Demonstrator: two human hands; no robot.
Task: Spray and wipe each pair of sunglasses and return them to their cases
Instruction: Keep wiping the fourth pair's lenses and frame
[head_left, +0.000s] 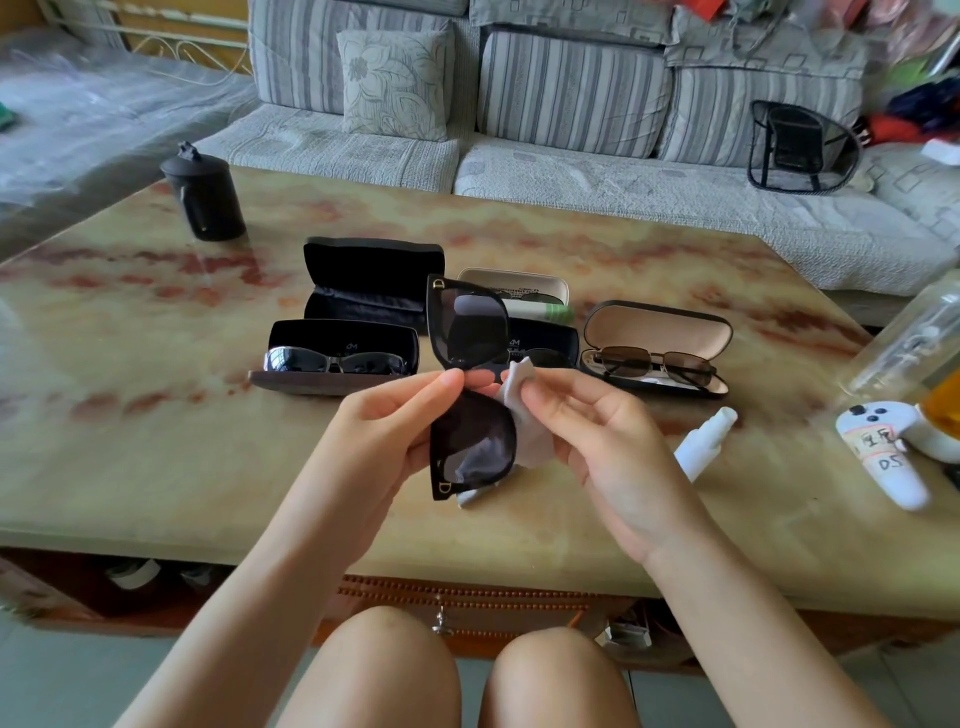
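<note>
Sunglasses in L hand, R hand w/ cloth.

- The 2 forearms are stretched forward and angled inward toward each other.
- The left hand is held raised, with the sunglasses pinched at the bridge between thumb and fingertips.
- The right hand is turned palm-inward, with a white cloth pinched by curled fingers.
</note>
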